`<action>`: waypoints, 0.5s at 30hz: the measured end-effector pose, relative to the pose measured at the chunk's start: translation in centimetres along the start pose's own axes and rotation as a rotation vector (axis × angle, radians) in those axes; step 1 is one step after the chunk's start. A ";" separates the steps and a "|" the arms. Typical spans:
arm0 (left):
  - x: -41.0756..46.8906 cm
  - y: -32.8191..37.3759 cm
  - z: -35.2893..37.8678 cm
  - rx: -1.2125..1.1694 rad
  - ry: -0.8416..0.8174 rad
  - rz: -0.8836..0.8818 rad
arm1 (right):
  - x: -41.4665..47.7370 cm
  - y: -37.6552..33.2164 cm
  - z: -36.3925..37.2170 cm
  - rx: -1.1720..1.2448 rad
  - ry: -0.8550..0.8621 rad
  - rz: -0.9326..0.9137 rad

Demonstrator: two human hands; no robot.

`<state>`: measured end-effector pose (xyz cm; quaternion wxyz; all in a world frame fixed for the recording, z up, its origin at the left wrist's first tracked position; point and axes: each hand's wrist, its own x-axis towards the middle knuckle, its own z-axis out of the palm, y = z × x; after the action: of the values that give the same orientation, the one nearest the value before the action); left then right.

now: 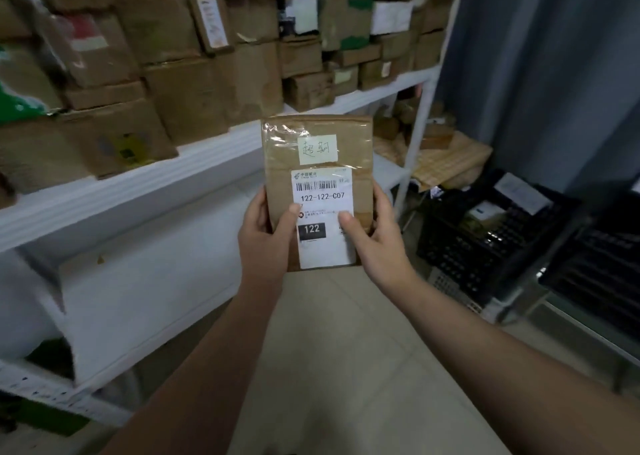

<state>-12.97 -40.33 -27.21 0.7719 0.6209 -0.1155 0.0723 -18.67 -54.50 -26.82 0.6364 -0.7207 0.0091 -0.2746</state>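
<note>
Both forearms stretched out over the floor. At my left the white shelf (138, 184) stood packed with cardboard boxes (194, 101). My left grip (263, 232) and right grip (377, 243) clasped the brown parcel (277, 163) upright in mid-air, thumbs on its label (323, 198). Picking was done, I judged; shelving it was left.

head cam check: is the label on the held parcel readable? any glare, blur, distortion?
Head view: label sharp, 122-122-C07 legible, though thumbs of left hand and right hand cover bits of it; mild glare on the clear tape at the top of the parcel; cartons on the shelf soft, smeared; shelf edge bows, wide-angle distortion; black crates at right dim.
</note>
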 end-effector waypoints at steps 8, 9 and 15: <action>1.8 -4.7 12.4 0.021 -0.307 -0.115 | 1.1 3.6 -13.0 -0.053 0.284 0.134; 2.5 -5.4 13.6 0.036 -0.329 -0.121 | 1.5 4.4 -14.5 -0.064 0.325 0.164; 6.5 -9.7 21.3 0.073 -0.581 -0.209 | 4.8 9.8 -20.6 -0.125 0.500 0.273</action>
<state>-6.14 -63.46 -30.34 0.6869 0.6515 -0.2644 -0.1837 -19.65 -76.90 -33.25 0.5999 -0.6606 0.2794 -0.3544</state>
